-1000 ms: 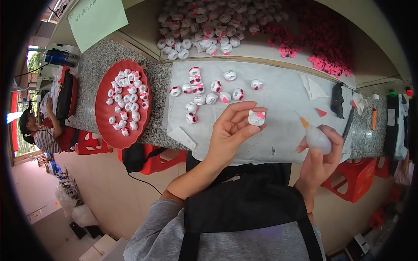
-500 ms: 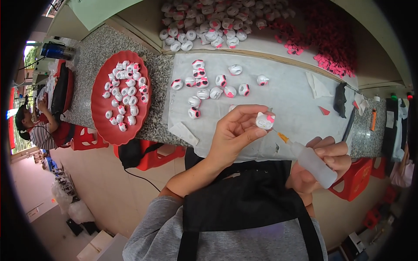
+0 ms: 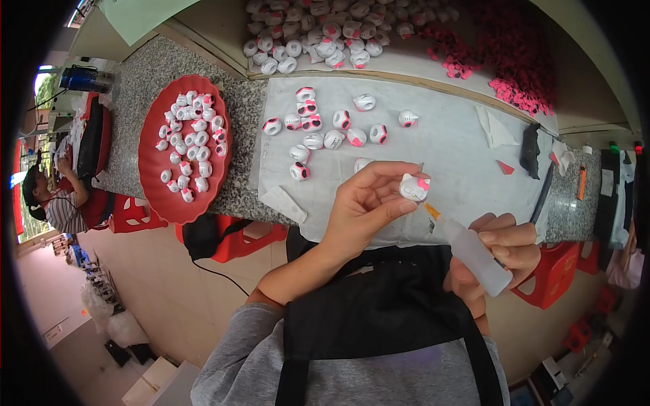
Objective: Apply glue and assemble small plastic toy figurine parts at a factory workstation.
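Head view: a red tray (image 3: 150,183) holds gathered white cat heads (image 3: 202,138); loose ones (image 3: 333,139) dot the bench's white sheet (image 3: 467,155), and a large pile (image 3: 325,51) on the shelf (image 3: 409,54) seemingly remains. The left hand's (image 3: 359,210) fingers pinch one cat head (image 3: 410,189), pink bow (image 3: 424,183) already on, near the orange tip (image 3: 432,212); contact is unclear. The bottle (image 3: 477,257) sits clasped in the right hand's (image 3: 511,237) fingers.
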`<action>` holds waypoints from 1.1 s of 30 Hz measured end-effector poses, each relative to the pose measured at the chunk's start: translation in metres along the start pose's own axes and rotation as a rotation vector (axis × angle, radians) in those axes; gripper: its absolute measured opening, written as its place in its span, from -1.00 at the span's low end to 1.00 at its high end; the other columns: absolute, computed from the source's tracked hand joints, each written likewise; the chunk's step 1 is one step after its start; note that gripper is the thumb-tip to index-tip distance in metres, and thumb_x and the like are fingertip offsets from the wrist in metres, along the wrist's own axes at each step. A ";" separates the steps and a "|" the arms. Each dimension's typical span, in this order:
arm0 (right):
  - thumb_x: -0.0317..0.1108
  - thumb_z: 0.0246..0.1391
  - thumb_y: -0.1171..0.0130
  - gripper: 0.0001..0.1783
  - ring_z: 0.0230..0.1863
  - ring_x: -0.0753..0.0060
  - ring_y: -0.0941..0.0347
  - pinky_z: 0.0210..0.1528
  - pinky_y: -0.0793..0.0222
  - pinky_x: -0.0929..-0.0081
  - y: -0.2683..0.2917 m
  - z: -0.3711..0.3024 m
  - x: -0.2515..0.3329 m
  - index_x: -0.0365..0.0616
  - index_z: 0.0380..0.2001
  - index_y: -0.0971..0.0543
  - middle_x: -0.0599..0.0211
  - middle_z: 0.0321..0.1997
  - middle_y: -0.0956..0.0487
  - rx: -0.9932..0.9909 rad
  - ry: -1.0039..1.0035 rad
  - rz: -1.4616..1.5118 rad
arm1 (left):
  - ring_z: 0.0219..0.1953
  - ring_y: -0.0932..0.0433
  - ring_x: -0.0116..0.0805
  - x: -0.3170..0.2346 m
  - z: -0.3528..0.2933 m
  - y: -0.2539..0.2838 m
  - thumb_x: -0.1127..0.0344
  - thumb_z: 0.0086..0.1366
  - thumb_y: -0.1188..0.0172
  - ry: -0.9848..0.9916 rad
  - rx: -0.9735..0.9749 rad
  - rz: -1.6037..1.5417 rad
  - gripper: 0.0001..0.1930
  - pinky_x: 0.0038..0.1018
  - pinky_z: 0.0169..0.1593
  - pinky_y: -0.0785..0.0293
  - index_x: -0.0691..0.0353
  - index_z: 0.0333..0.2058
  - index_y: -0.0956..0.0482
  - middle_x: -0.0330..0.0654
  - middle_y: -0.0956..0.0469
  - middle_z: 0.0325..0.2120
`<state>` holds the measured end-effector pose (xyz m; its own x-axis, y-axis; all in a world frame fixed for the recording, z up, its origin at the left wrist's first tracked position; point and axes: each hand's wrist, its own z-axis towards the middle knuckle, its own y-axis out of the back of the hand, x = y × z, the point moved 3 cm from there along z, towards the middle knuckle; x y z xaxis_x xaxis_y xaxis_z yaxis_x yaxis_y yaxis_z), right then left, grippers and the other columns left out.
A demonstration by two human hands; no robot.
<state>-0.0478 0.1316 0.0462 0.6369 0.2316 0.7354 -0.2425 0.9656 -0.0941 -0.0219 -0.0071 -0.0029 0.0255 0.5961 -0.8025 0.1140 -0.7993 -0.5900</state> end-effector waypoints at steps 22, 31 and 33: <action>-0.38 -0.32 -0.21 -0.60 -0.59 0.58 -0.08 -0.65 -0.05 0.71 0.000 -0.007 0.003 -0.09 -0.44 -0.19 0.34 -0.45 -0.20 -0.049 0.009 0.004 | -0.22 -0.38 -0.40 0.002 -0.002 -0.002 0.56 -0.05 -0.06 0.029 0.009 -0.004 -0.63 -0.52 -0.13 -0.29 0.35 -0.20 -0.27 -0.08 -0.39 -0.29; -0.37 -0.33 -0.22 -0.59 -0.59 0.58 -0.09 -0.65 -0.05 0.71 -0.001 -0.006 0.003 -0.10 -0.45 -0.19 0.34 -0.45 -0.20 -0.032 0.004 -0.009 | -0.23 -0.38 -0.41 0.002 -0.003 -0.003 0.61 -0.05 -0.03 0.017 0.027 -0.001 -0.65 -0.53 -0.15 -0.29 0.36 -0.20 -0.27 -0.08 -0.38 -0.29; -0.37 -0.33 -0.22 -0.59 -0.59 0.57 -0.10 -0.66 -0.05 0.70 0.001 -0.004 0.003 -0.10 -0.45 -0.19 0.34 -0.45 -0.20 -0.023 0.008 -0.019 | -0.23 -0.38 -0.41 0.002 -0.003 -0.003 0.62 -0.05 -0.02 0.017 0.031 0.000 -0.65 -0.53 -0.15 -0.29 0.37 -0.21 -0.27 -0.08 -0.37 -0.28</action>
<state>-0.0431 0.1334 0.0463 0.6473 0.2138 0.7316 -0.2132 0.9723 -0.0954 -0.0187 -0.0031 -0.0023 0.0422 0.5968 -0.8013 0.0834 -0.8013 -0.5924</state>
